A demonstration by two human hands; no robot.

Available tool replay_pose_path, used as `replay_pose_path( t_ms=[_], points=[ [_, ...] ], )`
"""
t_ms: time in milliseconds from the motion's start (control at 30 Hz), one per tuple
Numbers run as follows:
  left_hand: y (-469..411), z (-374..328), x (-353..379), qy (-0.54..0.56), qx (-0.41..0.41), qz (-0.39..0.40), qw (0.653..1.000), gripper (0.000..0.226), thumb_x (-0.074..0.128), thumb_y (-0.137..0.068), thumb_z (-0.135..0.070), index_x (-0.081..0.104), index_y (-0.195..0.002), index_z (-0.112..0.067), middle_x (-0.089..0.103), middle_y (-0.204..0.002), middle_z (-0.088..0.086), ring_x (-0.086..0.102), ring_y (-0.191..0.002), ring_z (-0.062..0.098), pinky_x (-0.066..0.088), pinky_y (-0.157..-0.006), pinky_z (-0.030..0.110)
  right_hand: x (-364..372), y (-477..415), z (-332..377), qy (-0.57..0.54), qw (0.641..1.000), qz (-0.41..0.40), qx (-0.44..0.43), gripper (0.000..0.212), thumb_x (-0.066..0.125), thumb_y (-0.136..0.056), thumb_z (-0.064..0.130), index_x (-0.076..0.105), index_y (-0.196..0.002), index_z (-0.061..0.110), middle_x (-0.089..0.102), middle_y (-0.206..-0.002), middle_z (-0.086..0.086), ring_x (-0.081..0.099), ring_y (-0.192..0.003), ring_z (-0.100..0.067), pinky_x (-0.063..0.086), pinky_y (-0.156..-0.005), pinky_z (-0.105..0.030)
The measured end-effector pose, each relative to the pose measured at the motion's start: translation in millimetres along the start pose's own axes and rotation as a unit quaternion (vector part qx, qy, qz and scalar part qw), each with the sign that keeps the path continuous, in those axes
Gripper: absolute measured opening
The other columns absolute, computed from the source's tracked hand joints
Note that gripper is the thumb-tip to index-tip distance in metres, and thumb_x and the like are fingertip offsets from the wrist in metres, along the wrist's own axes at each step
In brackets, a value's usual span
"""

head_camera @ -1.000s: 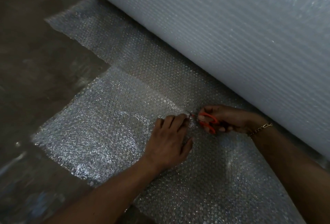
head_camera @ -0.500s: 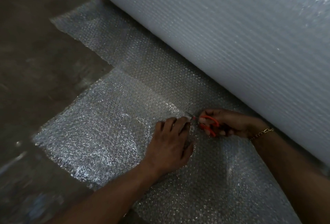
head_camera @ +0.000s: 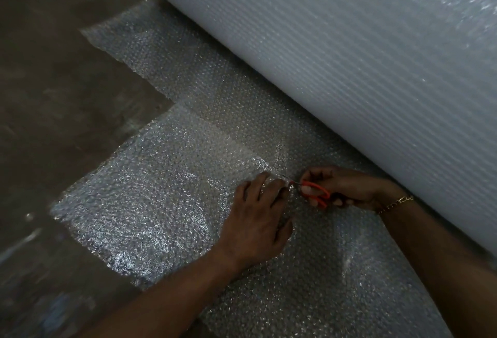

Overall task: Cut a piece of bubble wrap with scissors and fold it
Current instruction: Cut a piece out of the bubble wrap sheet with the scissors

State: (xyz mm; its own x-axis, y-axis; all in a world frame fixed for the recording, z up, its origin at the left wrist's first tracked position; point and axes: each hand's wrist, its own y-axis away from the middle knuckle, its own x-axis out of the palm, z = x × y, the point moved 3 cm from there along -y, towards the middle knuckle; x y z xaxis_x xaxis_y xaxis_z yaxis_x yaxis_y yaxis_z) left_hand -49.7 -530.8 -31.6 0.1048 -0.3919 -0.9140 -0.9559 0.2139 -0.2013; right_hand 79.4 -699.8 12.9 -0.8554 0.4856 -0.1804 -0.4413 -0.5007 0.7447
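A clear bubble wrap sheet (head_camera: 150,203) lies unrolled on the floor from a huge white roll (head_camera: 349,68) at the upper right. My right hand (head_camera: 347,185) grips small scissors with orange handles (head_camera: 316,193), their thin blades pointing left into the sheet. My left hand (head_camera: 258,219) presses flat on the bubble wrap just left of the blades, fingertips next to the blade tips. A cut line runs from the sheet's notch near the middle toward the scissors.
Dark brown floor (head_camera: 53,95) spreads to the left and below the sheet. The big roll walls off the whole right and upper side. A gold bracelet (head_camera: 395,203) sits on my right wrist.
Both hands and the scissors have shifted slightly toward me along the cut line, and the view has drifted a little. My left hand stays pressed on the sheet.
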Motion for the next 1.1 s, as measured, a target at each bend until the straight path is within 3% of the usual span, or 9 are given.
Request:
replay_pose_path(
  t_ms=[133,200,433,733,1000,1100],
  points=[
    [-0.9,-0.4,0.9,0.003,0.005,0.000,1.000,0.060,0.054,-0.092,-0.049,0.056,-0.139,-0.012,0.052,-0.144,0.006,0.047,-0.135,0.030,0.035,-0.107,0.050,3.2,-1.6,1.3,-0.020,1.000,0.005,-0.008,0.038,0.070,-0.084,0.052,0.064,-0.099,0.018,0.068,-0.080,-0.008,0.041,-0.048,-0.011,0.019,-0.039,-0.020],
    [-0.8,-0.5,1.0,-0.001,0.003,0.000,1.000,0.059,0.054,-0.092,-0.049,0.057,-0.138,-0.012,0.053,-0.143,0.006,0.047,-0.135,0.030,0.035,-0.106,0.050,3.6,-2.3,1.8,-0.022,1.000,0.005,-0.008,0.036,0.070,-0.081,0.055,0.065,-0.094,0.022,0.068,-0.082,-0.009,0.042,-0.047,-0.011,0.021,-0.038,-0.020],
    [-0.5,-1.1,0.6,0.002,0.007,-0.007,1.000,0.056,0.054,-0.091,-0.048,0.059,-0.135,-0.013,0.054,-0.141,0.006,0.047,-0.136,0.031,0.037,-0.105,0.050,3.4,-2.1,1.4,-0.014,1.000,-0.015,0.000,0.024,0.071,-0.090,0.036,0.066,-0.102,0.016,0.066,-0.076,-0.006,0.043,-0.047,-0.007,0.025,-0.036,-0.017],
    [0.6,0.5,3.5,-0.004,0.005,-0.012,1.000,0.058,0.052,-0.094,-0.048,0.057,-0.138,-0.011,0.053,-0.143,0.006,0.048,-0.135,0.031,0.038,-0.105,0.051,6.3,-4.1,3.8,-0.017,1.000,-0.024,0.007,0.038,0.065,-0.086,0.050,0.065,-0.101,0.015,0.067,-0.080,-0.011,0.041,-0.044,-0.009,0.021,-0.036,-0.018],
    [0.8,0.7,4.1,0.003,0.009,-0.021,1.000,0.056,0.054,-0.093,-0.048,0.058,-0.137,-0.013,0.053,-0.143,0.005,0.048,-0.135,0.030,0.037,-0.104,0.050,4.0,-4.5,-0.5,-0.020,1.000,-0.023,-0.005,0.037,0.076,-0.087,0.039,0.066,-0.106,0.008,0.067,-0.078,-0.007,0.043,-0.055,-0.014,0.025,-0.038,-0.018],
    [1.2,0.3,2.9,0.006,0.012,-0.033,0.999,0.055,0.056,-0.092,-0.046,0.059,-0.135,-0.013,0.052,-0.145,0.006,0.048,-0.135,0.030,0.037,-0.104,0.050,3.7,-2.9,3.4,-0.028,0.999,-0.031,-0.005,0.027,0.071,-0.089,0.037,0.068,-0.102,0.013,0.067,-0.077,-0.007,0.043,-0.048,-0.008,0.026,-0.036,-0.016]
  ],
)
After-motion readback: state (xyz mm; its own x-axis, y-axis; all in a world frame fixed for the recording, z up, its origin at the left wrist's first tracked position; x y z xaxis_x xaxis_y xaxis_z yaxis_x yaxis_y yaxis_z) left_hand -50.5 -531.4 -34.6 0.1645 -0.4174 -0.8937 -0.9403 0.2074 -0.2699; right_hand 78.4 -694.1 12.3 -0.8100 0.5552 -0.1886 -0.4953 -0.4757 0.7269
